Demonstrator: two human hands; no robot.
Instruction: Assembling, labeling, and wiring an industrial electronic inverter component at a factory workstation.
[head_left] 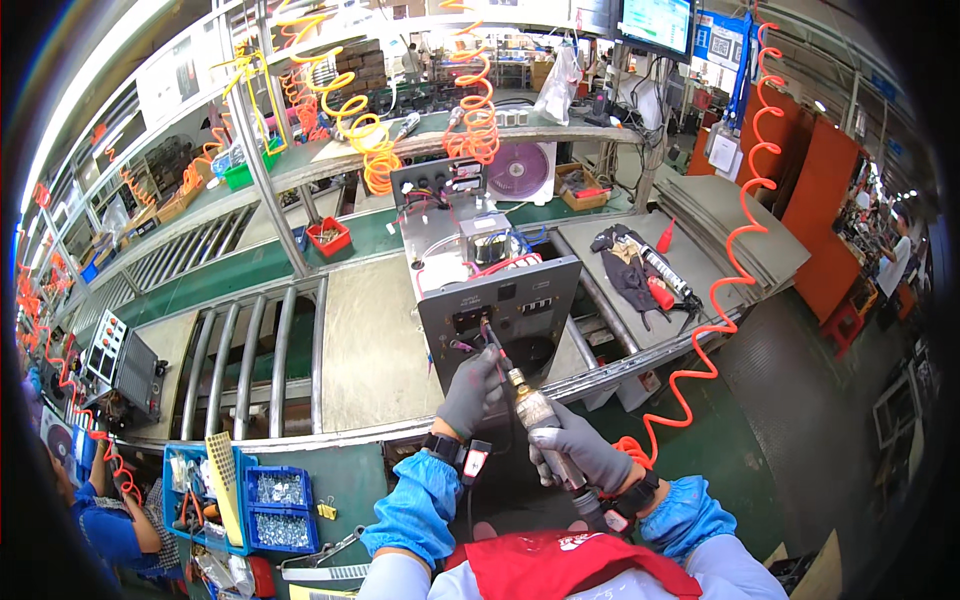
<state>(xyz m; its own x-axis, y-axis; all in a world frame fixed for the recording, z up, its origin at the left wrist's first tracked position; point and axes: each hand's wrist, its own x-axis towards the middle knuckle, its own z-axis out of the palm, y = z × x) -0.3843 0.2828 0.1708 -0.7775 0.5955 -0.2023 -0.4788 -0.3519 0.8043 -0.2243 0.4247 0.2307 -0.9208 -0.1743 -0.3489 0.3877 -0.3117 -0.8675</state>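
Note:
My right hand (580, 447), in a grey glove, is wrapped around the body of an air screwdriver (537, 408). The tool slants up and away, its bit reaching toward the terminal area on a dark grey metal panel (545, 290). Close beside the bit is my left hand (468, 393), also gloved, its fingers pinched together; what they hold is hidden. The panel stands upright on an open machine chassis, with a transformer (490, 245) and red wires behind it.
An orange coiled air hose (735, 250) hangs to my right. Metal rollers (255, 350) lie left of the chassis. Blue bins of screws (280, 488) and a blue tool crate (205, 500) stand at lower left. A dark cloth with tools (640, 270) lies right. Another person (120, 520) works at far left.

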